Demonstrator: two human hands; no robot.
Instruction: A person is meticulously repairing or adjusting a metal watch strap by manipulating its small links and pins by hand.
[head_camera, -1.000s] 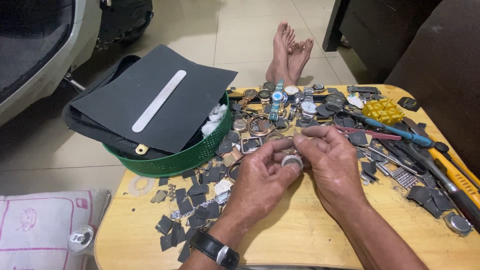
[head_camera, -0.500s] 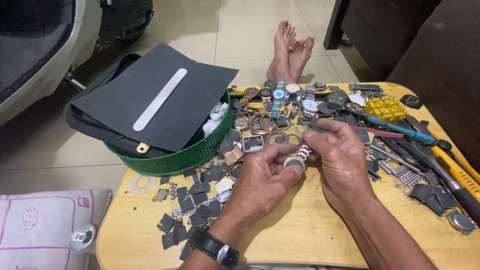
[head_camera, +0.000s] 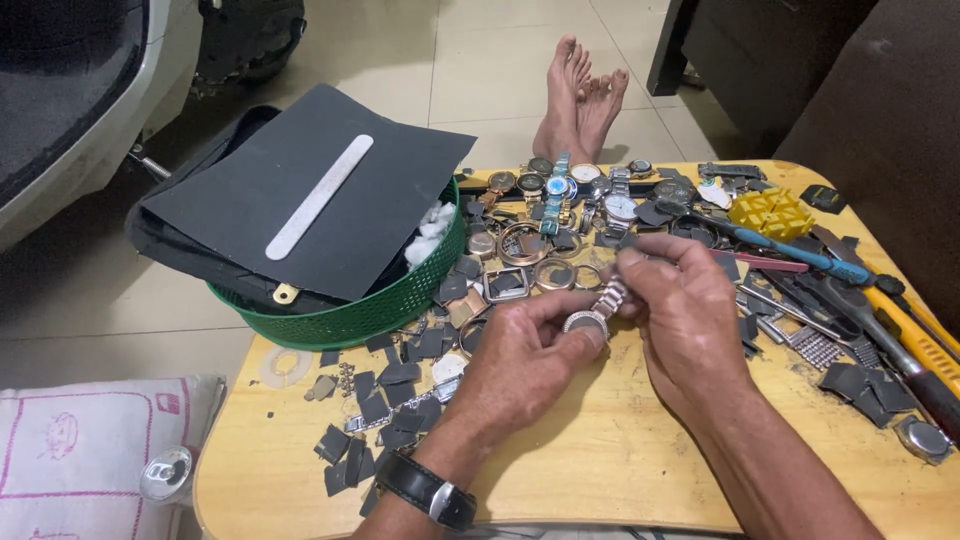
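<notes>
Two hands over a wooden table (head_camera: 600, 470) strewn with watch parts — the left hand (head_camera: 525, 365) grips a watch (head_camera: 590, 318) by its round case, the right hand (head_camera: 685, 310) pinches its metal band. Green basket (head_camera: 360, 315) just left.

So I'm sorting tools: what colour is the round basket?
Green, with a mesh wall: basket, head view.
</notes>
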